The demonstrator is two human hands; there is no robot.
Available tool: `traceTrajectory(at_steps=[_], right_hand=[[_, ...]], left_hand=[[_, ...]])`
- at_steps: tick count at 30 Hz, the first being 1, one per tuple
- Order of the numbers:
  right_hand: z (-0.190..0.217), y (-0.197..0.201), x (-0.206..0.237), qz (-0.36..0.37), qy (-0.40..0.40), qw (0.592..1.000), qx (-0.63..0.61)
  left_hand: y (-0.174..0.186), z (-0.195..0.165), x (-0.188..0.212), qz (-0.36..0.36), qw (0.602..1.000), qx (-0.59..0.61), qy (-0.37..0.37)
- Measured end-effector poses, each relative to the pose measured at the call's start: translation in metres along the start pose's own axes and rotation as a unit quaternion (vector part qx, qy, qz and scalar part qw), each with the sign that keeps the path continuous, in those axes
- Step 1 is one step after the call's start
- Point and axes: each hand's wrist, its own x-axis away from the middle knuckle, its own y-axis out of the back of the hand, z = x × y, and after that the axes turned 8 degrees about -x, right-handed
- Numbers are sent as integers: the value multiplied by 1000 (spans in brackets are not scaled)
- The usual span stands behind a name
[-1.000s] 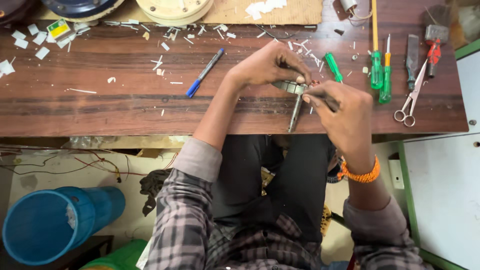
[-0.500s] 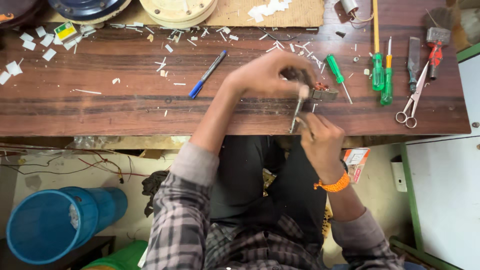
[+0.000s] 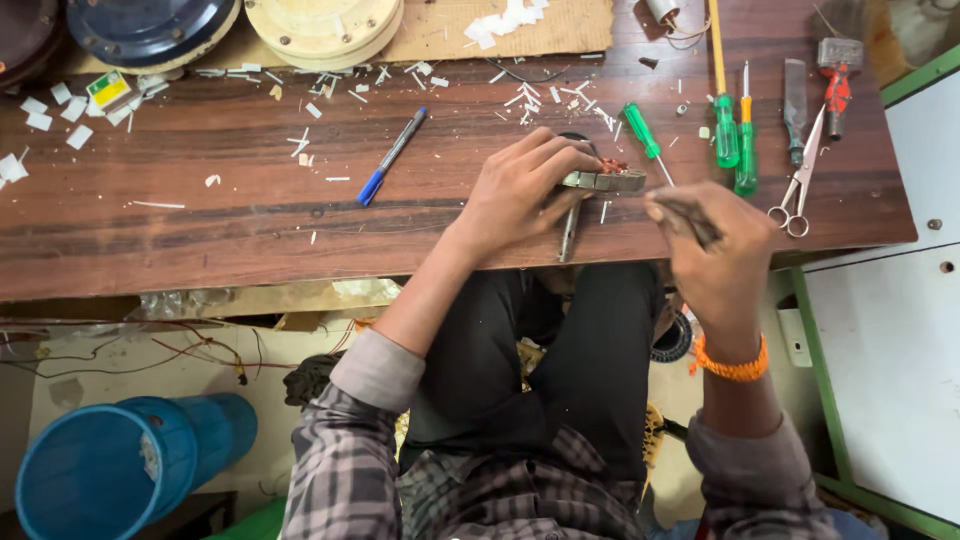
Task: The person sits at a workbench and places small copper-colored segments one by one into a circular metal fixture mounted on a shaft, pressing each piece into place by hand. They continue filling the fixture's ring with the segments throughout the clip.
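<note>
Your left hand (image 3: 525, 190) pressed down, clamped on the metal part (image 3: 600, 182) at the counter (image 3: 250, 220) edge; your right hand (image 3: 715, 255), raised lower right, pinched a thin dark tool (image 3: 690, 215).

Green screwdrivers (image 3: 722, 128), blue pen (image 3: 391, 157), orange wristband (image 3: 733, 365), checked sleeves (image 3: 345, 470).

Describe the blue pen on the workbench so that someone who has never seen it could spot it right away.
Start at the long dark wooden bench. Left of the person's left hand, among scattered white scraps, lies the pen, slanted. It is the only slim dark stick with a bright blue cap; the green-handled screwdrivers lie far right.
</note>
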Motion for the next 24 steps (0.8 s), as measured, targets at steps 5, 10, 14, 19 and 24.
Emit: traceTrajectory(at_steps=[5,10,14,19,24], right_hand=[[8,-11,-30,12,-14,998,63],[-20,-19,-65,35,35,993,104],[-48,-28,-94,82,102,985,115],[-58,-36,-102,116,139,966,184],[-35,-38,-105,84,124,972,182]], left_hand=[[-1,-8,4,-13,999,14,29],[1,-8,3,-8,999,18,36],[3,-8,-1,-20,993,81,80],[-9,6,-24,58,923,162,345],[-22,39,-44,151,930,204,264]])
